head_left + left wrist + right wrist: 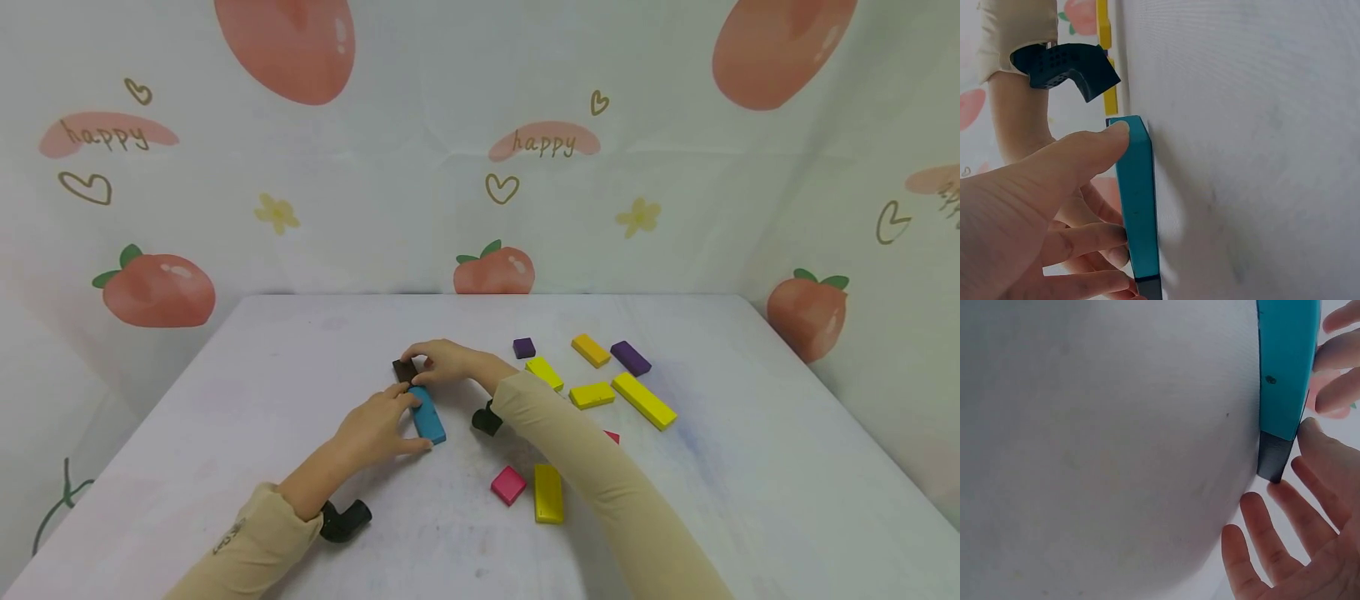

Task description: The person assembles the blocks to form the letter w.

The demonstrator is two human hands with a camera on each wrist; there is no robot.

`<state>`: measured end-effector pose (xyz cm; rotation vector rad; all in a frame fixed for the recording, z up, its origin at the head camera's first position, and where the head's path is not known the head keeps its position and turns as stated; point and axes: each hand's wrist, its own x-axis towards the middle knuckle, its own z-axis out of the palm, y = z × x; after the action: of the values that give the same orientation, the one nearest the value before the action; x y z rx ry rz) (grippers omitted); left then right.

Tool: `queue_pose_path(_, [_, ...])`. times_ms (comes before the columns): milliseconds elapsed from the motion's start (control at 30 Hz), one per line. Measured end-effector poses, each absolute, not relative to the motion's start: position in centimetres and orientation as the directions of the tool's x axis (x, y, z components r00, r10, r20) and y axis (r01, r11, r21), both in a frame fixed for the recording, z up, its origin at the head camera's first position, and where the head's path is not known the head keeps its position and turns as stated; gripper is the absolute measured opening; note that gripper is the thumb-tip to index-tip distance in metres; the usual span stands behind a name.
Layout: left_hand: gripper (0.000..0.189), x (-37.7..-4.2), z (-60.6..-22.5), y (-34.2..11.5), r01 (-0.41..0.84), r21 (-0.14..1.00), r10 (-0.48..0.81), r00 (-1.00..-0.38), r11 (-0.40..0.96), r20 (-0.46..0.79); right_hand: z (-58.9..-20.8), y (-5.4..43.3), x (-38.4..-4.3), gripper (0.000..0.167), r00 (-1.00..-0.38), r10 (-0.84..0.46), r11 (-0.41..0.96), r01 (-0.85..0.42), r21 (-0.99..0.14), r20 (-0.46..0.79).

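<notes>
Left grip loosely pinched the blue block, right grip the half-hidden dark block at its 11 o'clock; sleeve pretty much blocked some red piece.

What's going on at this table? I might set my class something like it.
A person's left hand holds a blue block, thumb at its near end, while the right hand pinches a dark brown block. The two blocks lie end to end on the white table. Other blocks, in yellow, orange, purple and red, lie scattered to the right, untouched.
</notes>
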<state>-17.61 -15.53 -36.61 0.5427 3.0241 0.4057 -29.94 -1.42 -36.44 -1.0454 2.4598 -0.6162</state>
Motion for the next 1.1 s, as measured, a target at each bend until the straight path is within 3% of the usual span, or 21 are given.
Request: queue_pose_path(1100, [0.06,-17.51,-36.38,-15.66,0.351,0.292,0.37,-0.929,0.89,-0.013,-36.15,-1.1,-29.51,0.042,-0.648,-0.742,0.62,-0.567,-0.542,-0.17])
